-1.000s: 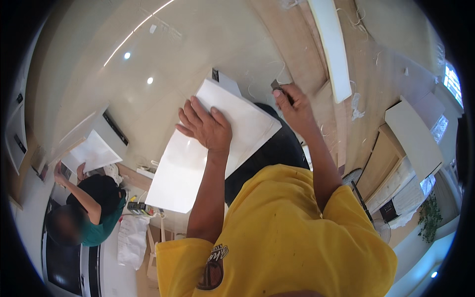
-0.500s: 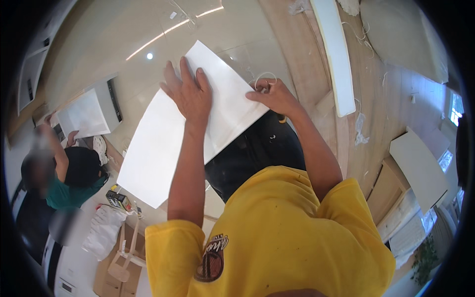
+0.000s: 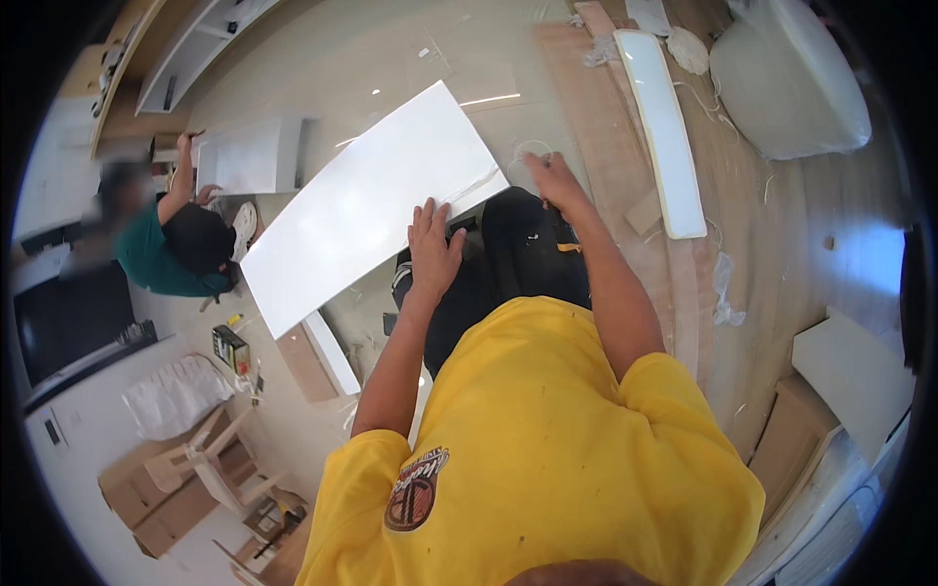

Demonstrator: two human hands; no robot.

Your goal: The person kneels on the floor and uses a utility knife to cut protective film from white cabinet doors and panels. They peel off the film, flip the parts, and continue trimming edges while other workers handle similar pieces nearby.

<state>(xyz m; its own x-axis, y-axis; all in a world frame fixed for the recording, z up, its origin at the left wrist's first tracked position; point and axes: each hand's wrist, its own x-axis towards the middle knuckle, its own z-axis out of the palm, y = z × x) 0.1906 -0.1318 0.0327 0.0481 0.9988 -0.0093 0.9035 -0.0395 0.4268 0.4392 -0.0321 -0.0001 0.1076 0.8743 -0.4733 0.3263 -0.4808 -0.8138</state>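
A long white panel (image 3: pixel 371 205) lies slantwise in front of me, its near edge over my knees. My left hand (image 3: pixel 433 249) rests on that near edge, fingers stretched out and flat on the surface. Off the panel's right corner, my right hand (image 3: pixel 557 184) is closed in a pinch, and a thin pale strip (image 3: pixel 525 146) loops out from it. A narrow crease or strip (image 3: pixel 474 188) runs along the panel's right end by the corner; I cannot tell if it joins the loop.
At left a person in a green shirt (image 3: pixel 181 249) crouches by a white open box unit (image 3: pixel 249 156). To the right lie a long white board (image 3: pixel 660 137) on brown cardboard (image 3: pixel 689 293) and a wrapped, bulky pale piece (image 3: pixel 791 83). A wooden stool (image 3: pixel 210 459) stands lower left.
My left hand has slid from the panel's middle back to its near edge. My right hand has moved slightly right, off the panel's corner. The panel lies at a flatter slant in view.
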